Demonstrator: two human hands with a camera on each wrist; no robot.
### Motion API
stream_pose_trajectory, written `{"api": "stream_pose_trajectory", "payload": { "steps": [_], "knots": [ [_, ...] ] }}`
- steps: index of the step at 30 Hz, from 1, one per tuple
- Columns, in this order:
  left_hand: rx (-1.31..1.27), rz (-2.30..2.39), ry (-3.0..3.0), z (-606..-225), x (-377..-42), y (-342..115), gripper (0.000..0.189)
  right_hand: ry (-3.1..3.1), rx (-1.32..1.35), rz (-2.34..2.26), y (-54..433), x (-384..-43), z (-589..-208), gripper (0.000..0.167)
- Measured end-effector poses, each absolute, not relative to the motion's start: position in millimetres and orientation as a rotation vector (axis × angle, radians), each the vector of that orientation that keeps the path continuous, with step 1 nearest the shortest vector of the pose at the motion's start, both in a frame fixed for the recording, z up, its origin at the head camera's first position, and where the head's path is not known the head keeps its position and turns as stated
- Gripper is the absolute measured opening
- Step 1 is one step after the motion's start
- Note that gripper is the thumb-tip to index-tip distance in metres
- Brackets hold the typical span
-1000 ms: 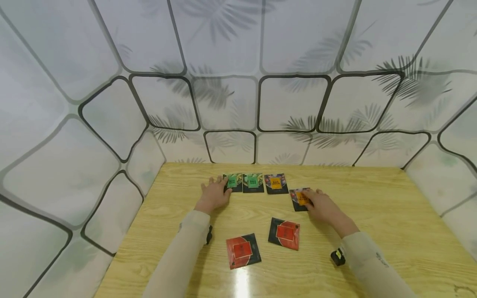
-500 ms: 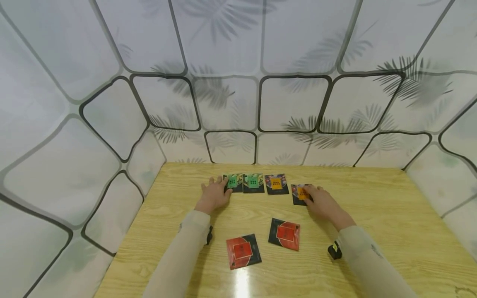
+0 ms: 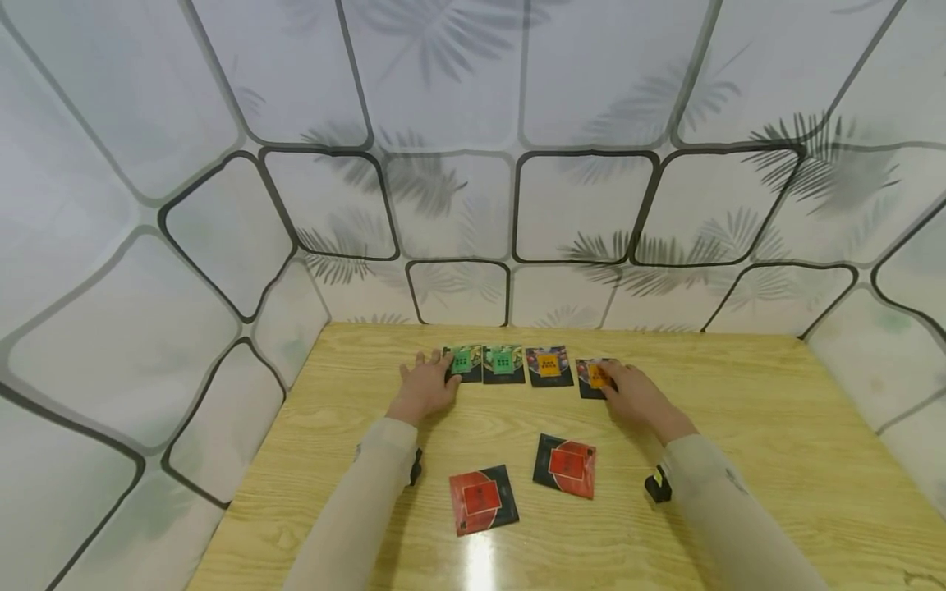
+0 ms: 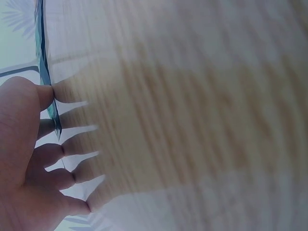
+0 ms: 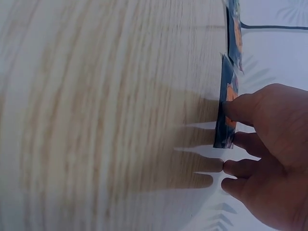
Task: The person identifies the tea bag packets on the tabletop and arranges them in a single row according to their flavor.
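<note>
In the head view, my left hand (image 3: 424, 387) lies at the left end of a row of packets, its fingers spread. Its thumb and index finger touch the first green-labelled packet (image 3: 466, 364); the left wrist view shows the fingertips (image 4: 45, 97) down on the table. Beside it are a second green-labelled packet (image 3: 504, 364) and an orange-labelled packet (image 3: 549, 366). My right hand (image 3: 640, 400) rests its thumb and fingertips on another orange-labelled packet (image 3: 589, 382), partly covering it. This packet lies flat, slightly nearer me than its neighbour, with a small gap between.
Two red-and-black packets, one left (image 3: 484, 500) and one right (image 3: 565, 465), lie tilted on the wooden table (image 3: 739, 427) between my forearms. A patterned curtain wall (image 3: 458, 205) stands behind the table and at both sides.
My right hand has slid the right-hand orange-labelled packet away from me, almost into line with the row, and it lies straighter. The left hand and the red packets have stayed put.
</note>
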State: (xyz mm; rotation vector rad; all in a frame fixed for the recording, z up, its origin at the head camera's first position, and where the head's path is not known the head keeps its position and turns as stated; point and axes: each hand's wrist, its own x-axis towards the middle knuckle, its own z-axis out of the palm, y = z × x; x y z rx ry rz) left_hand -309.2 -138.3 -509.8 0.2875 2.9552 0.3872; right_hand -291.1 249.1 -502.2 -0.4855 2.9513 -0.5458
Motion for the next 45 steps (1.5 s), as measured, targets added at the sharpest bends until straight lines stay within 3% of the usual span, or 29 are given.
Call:
{"api": "stream_pose_trajectory", "payload": {
  "steps": [45],
  "knots": [
    [0.324,0.276,2.959,-513,-309,-138,0.062,2.928,-0.388,-0.513,240,-303,-503,0.053]
  ]
}}
